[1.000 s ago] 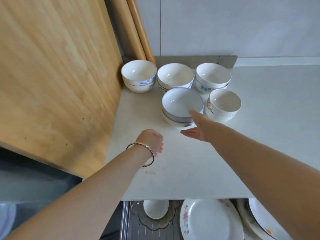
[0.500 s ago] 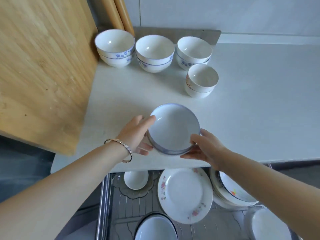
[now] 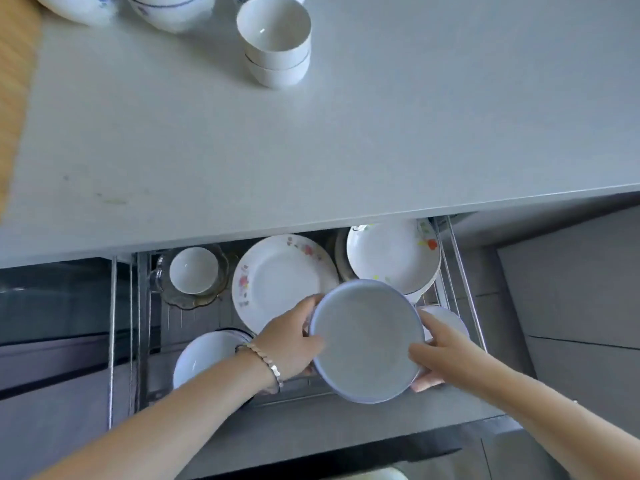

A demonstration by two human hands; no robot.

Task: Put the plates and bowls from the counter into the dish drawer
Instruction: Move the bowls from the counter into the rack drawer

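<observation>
A white bowl with a blue rim (image 3: 367, 341) hangs over the open dish drawer (image 3: 460, 271), held from both sides. My left hand (image 3: 291, 337) grips its left edge and my right hand (image 3: 433, 355) grips its right edge. In the drawer lie a flowered plate (image 3: 277, 275), a stack of deep plates (image 3: 391, 254), a small white bowl (image 3: 194, 270) on a glass dish, and a blue-rimmed bowl (image 3: 204, 355) at the front left. On the counter (image 3: 311, 150) stand two stacked small bowls (image 3: 275, 39) and more bowls (image 3: 169, 8) at the top edge.
A wooden board (image 3: 14, 81) leans at the counter's left end. The drawer's wire rails (image 3: 112, 341) run along both sides. Another white dish (image 3: 450, 320) sits in the drawer under my right hand, mostly hidden.
Both hands have carried the blue-rimmed bowl from above the counter's front edge down over the open drawer. The view has tilted down, so the drawer fills more of it.
</observation>
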